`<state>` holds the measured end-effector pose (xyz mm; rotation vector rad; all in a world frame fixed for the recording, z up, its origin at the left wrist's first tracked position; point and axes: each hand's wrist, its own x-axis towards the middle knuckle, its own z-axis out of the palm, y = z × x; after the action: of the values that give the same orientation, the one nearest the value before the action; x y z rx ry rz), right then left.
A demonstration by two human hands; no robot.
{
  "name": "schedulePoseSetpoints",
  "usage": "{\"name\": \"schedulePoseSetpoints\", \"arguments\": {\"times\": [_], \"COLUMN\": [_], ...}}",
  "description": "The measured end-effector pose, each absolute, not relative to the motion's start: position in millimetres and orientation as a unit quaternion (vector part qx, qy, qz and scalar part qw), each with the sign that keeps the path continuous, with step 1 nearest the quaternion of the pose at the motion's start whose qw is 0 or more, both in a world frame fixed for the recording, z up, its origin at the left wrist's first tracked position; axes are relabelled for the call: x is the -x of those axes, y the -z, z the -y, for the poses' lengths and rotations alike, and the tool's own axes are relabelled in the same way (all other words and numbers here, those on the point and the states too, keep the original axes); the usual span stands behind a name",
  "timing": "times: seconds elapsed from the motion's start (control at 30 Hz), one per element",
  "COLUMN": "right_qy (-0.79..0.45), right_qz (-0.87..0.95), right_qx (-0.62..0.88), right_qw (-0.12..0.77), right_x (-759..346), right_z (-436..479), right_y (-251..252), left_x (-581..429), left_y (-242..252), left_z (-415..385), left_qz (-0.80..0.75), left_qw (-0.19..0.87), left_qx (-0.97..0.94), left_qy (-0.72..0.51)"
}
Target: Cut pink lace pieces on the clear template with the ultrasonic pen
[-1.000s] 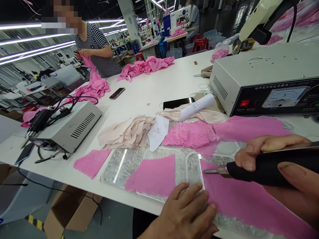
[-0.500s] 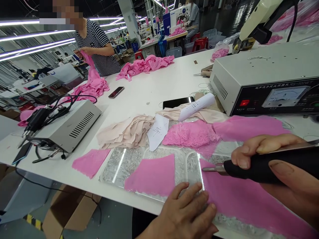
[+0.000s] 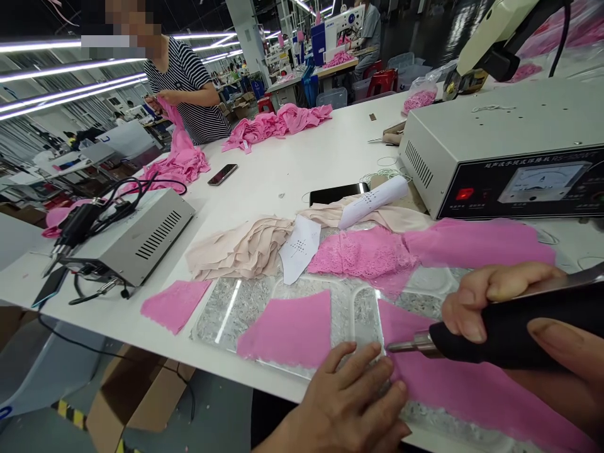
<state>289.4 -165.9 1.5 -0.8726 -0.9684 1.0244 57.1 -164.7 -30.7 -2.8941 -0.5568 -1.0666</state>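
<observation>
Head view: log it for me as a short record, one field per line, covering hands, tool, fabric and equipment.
Left hand: fingers spread, at the edge of the large pink piece
Right hand: gripping the black handheld tool
Tool tip: by that same edge, close to the left hand; contact unclear
Smaller pink pieces: one on the mottled panel, another beside it
Beige fabric: layered pile
Control box: red switch on front

Tube lights (image 3: 42, 46) glare white against the dim hall, far beyond the left fingers (image 3: 363, 363); the counter (image 3: 283, 170) is evenly bright. Reflections streak the glossy board (image 3: 250, 302) left of those fingers. Wide-angle distortion stretches the edges.
</observation>
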Motion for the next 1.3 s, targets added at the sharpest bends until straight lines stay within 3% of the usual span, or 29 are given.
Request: {"name": "schedulePoseSetpoints", "arguments": {"times": [0.43,0.8,1.3], "right_qy": [-0.466,-0.329,-0.364], "right_qz": [0.510,0.365,0.265], "right_qx": [0.348,0.411,0.393], "right_qw": [0.634,0.768,0.802], "right_x": [-280,-350,-353], "right_z": [162,194,199], "right_y": [-20,-40,-24], "left_x": [-57,-93,-142], "left_y": [32,16,28], "left_z": [165,157,147], "left_qz": [0.184,0.144,0.150], "left_qw": [0.003,0.014,-0.004], "left_qx": [0.922,0.935,0.962], "left_qy": [0.340,0.323,0.228]}}
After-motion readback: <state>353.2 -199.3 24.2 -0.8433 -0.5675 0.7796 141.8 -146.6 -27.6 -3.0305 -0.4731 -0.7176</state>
